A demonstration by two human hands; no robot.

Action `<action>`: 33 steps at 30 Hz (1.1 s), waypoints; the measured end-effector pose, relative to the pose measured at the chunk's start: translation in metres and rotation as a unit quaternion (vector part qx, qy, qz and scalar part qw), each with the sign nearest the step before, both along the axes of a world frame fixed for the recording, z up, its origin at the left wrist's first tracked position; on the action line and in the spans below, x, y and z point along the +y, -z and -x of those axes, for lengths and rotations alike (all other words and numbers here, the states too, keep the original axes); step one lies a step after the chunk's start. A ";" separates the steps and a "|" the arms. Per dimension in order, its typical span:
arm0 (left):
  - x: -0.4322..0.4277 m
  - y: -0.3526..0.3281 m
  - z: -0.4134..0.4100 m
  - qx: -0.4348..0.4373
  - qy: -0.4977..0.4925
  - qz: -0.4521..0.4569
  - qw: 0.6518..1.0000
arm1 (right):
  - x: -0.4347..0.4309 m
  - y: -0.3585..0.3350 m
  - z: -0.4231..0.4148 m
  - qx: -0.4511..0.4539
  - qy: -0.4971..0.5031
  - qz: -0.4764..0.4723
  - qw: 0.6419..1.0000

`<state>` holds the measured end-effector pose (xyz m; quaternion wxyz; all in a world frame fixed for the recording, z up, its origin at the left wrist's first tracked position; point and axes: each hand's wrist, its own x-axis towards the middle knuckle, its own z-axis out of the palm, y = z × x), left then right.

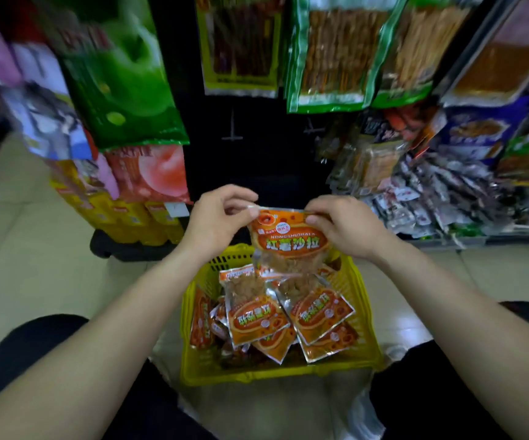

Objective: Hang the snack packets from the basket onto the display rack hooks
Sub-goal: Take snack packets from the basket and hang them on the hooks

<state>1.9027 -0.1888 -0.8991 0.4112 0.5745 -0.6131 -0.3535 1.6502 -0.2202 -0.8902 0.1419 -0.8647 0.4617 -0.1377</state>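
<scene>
Both grips pinch the top edge of one orange snack packet (290, 242). Thumb and forefinger of the left grip (222, 219) hold its upper left corner, and the right grip (345, 227) holds the upper right corner the same way, with the other fingers loosely curled. Between them the packet hangs upright, printed face toward the camera, crumbly filling showing through its clear lower part. It hangs over the far end of the yellow basket (190, 315). Its lower edge overlaps the loose packets (257, 315) lying there, and I cannot tell whether they touch. That basket stands on the tiled floor (34, 265) between the person's dark-clad legs (18, 360). Beyond the hands rises the dark display rack (266, 166), with bare hooks (232, 131) above the held packet. Stick-snack bags (330, 58) hang higher up, a green bag (123, 74) to the left, and small silver sachets (441, 198) are piled at the right.
</scene>
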 end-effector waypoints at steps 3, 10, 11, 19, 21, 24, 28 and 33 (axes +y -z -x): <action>0.025 -0.021 -0.008 0.026 0.007 -0.006 1.000 | 0.027 -0.021 0.005 0.005 0.008 0.006 1.000; 0.058 -0.046 0.008 0.030 -0.022 0.009 0.999 | 0.060 -0.047 0.012 -0.041 0.048 -0.021 0.998; 0.057 -0.046 0.011 0.024 -0.032 0.015 0.999 | 0.060 -0.045 0.014 -0.052 0.052 -0.032 0.997; 0.024 -0.018 0.022 0.028 -0.059 0.022 0.998 | 0.020 -0.016 0.021 -0.073 0.054 -0.063 0.994; 0.016 -0.015 0.024 0.032 -0.063 0.015 0.997 | 0.010 -0.012 0.021 -0.075 0.062 -0.066 0.993; 0.006 -0.010 0.026 0.031 -0.061 0.011 0.998 | -0.002 -0.008 0.021 -0.070 0.063 -0.072 0.993; -0.005 -0.006 0.024 0.048 -0.079 -0.008 0.996 | -0.014 -0.006 0.021 -0.052 0.054 -0.067 0.995; -0.011 -0.003 0.024 0.068 -0.083 -0.023 0.994 | -0.022 -0.012 0.017 0.019 0.005 -0.054 0.998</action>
